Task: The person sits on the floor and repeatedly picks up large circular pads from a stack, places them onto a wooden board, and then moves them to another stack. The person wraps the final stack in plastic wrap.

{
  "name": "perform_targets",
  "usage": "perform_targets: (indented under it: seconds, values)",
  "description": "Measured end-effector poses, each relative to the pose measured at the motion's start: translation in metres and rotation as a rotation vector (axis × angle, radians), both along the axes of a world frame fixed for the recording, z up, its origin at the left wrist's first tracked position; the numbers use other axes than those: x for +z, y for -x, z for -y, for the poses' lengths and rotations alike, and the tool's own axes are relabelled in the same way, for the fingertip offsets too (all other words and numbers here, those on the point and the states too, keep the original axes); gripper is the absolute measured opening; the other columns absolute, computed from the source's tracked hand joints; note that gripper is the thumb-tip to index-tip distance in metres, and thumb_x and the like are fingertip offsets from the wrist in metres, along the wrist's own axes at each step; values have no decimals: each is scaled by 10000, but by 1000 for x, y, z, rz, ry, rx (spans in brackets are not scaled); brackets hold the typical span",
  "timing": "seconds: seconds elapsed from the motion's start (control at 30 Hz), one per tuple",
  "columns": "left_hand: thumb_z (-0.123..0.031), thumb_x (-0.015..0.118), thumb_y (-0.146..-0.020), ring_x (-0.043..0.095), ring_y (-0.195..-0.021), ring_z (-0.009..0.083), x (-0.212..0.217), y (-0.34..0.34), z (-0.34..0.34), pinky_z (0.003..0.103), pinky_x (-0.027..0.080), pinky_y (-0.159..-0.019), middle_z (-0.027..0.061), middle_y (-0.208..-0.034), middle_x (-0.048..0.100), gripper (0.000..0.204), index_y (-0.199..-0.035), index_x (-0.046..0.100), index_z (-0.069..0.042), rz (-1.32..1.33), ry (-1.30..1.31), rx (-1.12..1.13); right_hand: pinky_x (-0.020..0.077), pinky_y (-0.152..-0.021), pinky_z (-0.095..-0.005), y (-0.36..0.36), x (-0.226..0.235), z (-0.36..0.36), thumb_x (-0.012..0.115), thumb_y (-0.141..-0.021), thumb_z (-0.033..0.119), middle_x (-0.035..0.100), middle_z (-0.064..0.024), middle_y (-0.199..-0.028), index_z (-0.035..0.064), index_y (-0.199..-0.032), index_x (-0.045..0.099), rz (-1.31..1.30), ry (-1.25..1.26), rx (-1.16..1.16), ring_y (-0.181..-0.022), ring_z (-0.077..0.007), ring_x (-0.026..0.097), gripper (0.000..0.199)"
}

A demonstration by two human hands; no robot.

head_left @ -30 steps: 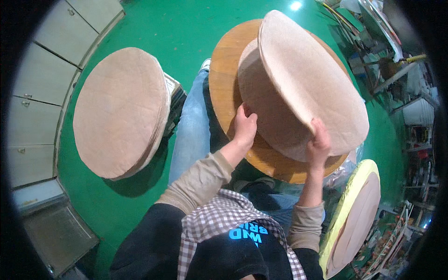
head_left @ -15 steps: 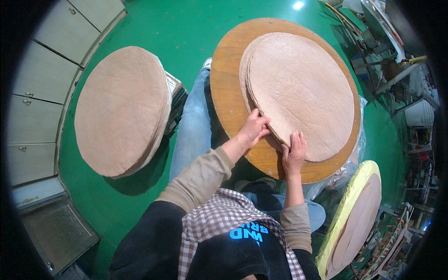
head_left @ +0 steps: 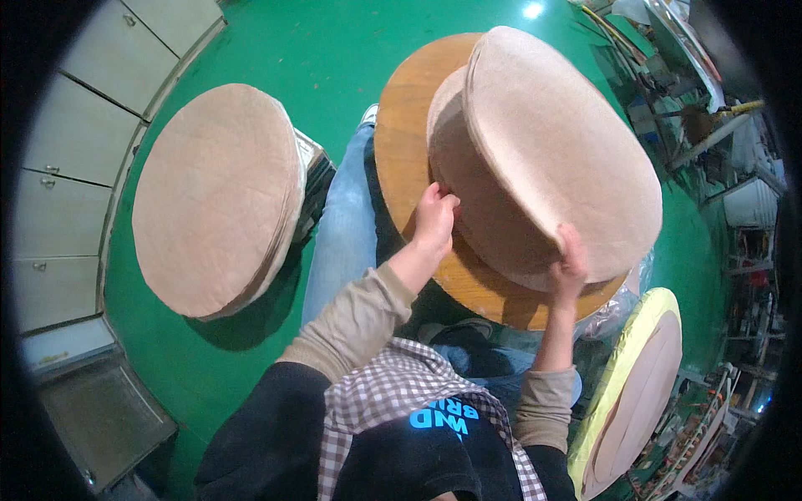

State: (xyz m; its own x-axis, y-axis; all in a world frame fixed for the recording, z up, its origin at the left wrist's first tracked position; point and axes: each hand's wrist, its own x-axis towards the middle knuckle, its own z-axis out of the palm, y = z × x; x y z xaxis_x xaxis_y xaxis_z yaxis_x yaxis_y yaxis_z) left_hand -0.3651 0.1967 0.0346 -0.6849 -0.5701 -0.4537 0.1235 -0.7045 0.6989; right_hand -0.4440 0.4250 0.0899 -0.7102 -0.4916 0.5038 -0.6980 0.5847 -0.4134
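Several thin, round tan sheets lie on a round wooden board [head_left: 399,125] in front of me. My right hand [head_left: 570,263] grips the near edge of the upper sheets [head_left: 568,142], which are raised and tilted, their left side curving up off the pile. Beneath them the lower sheets [head_left: 493,209] rest flat on the board, partly in shadow. At the left rim of these lower sheets is my left hand [head_left: 434,219], its fingers curled closed around the edge. How many sheets each hand holds cannot be made out.
Another pile of round tan sheets [head_left: 213,196] sits on a support to the left. A yellow-edged round stack [head_left: 622,401] leans at lower right, near clear plastic [head_left: 606,317]. Cabinets [head_left: 63,213] line the left; cluttered racks [head_left: 710,150] stand right. The floor [head_left: 309,50] is green.
My right hand has moved right and lifted the upper sheets, which now fold upward and away from the lower ones. My left hand has shifted slightly left and away.
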Motion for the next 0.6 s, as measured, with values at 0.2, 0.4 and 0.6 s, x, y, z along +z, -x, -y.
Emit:
perform_targets:
  seconds: [0.2, 0.4, 0.6]
  values:
    - [-11, 492, -817, 508, -711, 101, 2, 2, -3, 244, 419, -644, 17, -885, 586, 277, -1092, 526, 0, 21, 140, -196, 406, -947, -452, -28, -77, 10, 484, -620, -97, 627, -111, -1118, 54, -1055, 598, -35, -80, -11, -1124, -335, 530, 474]
    - [-33, 483, -839, 541, -932, 200, 0, 3, -21, 364, 485, -720, 101, -1088, 507, 281, -1108, 407, -65, -132, -192, -302, 385, -963, -457, -38, -94, 19, 526, -670, -56, 546, -140, -1243, 38, -1165, 535, -33, -290, -45, -1173, -352, 482, 504]
    - [-33, 470, -846, 528, -1054, 228, 3, -3, -19, 378, 470, -850, 108, -1162, 494, 573, -1365, 230, -65, -35, -166, -454, 501, -782, -424, -10, -33, 42, 560, -711, 4, 647, -160, -968, 80, -1045, 627, 248, -362, -193, -884, -341, 628, 350]
